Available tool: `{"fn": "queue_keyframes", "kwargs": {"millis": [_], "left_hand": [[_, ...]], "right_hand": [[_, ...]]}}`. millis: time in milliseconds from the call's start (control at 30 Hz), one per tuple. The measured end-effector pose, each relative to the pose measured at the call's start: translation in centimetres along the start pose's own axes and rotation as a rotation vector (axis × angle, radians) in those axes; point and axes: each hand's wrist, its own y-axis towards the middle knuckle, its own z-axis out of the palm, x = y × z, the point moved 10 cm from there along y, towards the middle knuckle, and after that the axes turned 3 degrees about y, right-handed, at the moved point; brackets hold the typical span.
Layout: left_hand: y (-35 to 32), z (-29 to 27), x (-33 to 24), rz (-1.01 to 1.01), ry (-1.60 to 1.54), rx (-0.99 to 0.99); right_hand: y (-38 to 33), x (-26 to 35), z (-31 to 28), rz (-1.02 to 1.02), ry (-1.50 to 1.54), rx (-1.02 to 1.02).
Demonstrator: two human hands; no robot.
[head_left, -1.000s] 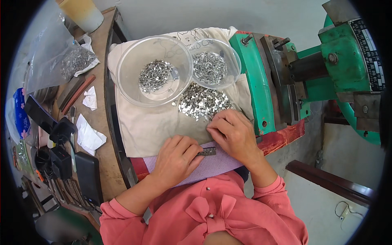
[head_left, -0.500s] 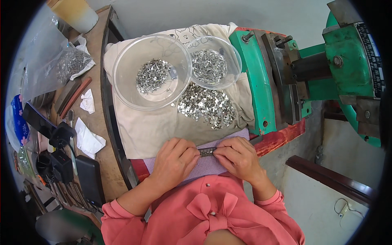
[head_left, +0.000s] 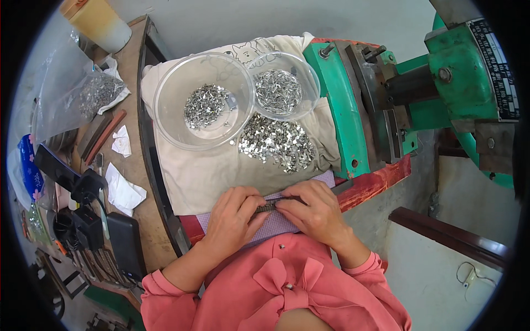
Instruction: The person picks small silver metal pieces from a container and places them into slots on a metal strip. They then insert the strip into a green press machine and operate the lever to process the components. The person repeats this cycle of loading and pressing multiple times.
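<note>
A short dark metal strip with small notches or pieces along it [head_left: 267, 207] spans the gap between my two hands, low over a purple checked cloth [head_left: 264, 230]. The fingers of my left hand [head_left: 233, 218] are closed on its left end. At the other end my right hand [head_left: 313, 212] pinches it, and its fingertips cover part of the strip. Just beyond lies a loose heap of small shiny metal pieces [head_left: 279, 144] on a beige cloth [head_left: 196, 185]. Behind the heap stand a large clear tub [head_left: 165, 135] with small metal parts and a smaller clear tub [head_left: 310, 83] with thin metal pins.
A green machine press [head_left: 345, 118] stands at the right on a red wooden board [head_left: 381, 179]. On the left, a wooden bench [head_left: 157, 234] carries a black power bank-like box [head_left: 126, 243], crumpled white paper [head_left: 124, 190], brown bars [head_left: 105, 135] and a plastic bag of parts [head_left: 99, 94].
Both hands have shifted slightly, with the right hand's fingers moved left along the strip, closer to the left hand. The whole view has also moved a little.
</note>
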Motion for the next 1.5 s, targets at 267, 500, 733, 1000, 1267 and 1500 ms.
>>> {"fn": "queue_keyframes", "kwargs": {"millis": [267, 500, 733, 1000, 1267, 1500], "left_hand": [[-0.2, -0.2, 0.3, -0.019, 0.003, -0.001], [-0.3, -0.2, 0.3, -0.037, 0.005, -0.001], [-0.2, 0.0, 0.1, -0.035, 0.023, 0.021], [-0.2, 0.1, 0.0, -0.023, 0.025, 0.008], [-0.2, 0.1, 0.2, -0.031, 0.031, -0.007], [0.2, 0.3, -0.4, 0.001, 0.075, -0.028]], "right_hand": [[0.1, -0.3, 0.5, -0.009, 0.054, 0.037], [-1.4, -1.7, -0.7, 0.063, 0.070, 0.004], [-1.2, -1.4, -0.4, 0.050, 0.030, -0.026], [-0.2, 0.3, 0.5, -0.007, -0.157, 0.103], [-1.5, -1.7, -0.8, 0.112, 0.051, -0.017], [-3.1, -2.7, -0.6, 0.148, 0.111, -0.108]]}}
